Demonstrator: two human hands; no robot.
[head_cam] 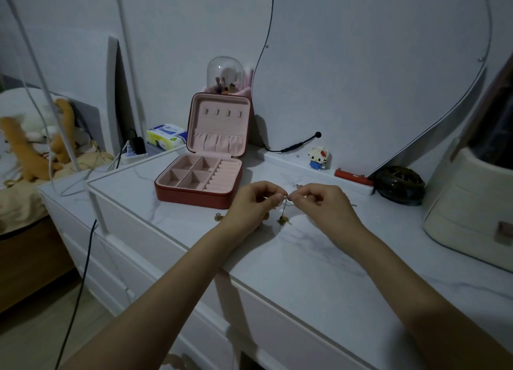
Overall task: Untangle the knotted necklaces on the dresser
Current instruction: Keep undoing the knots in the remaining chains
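Your left hand [254, 203] and right hand [319, 203] each pinch the necklaces [286, 203] above the dresser [319, 258]. Pendant [283, 219] hangs between them.

head-worn camera looks down, close over the dresser [305, 258].

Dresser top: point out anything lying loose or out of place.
A small gold charm lies alone on the dresser, left of the left hand, outside the open jewelry box. Both hands pinch the necklace chain; its pendant dangles between them.
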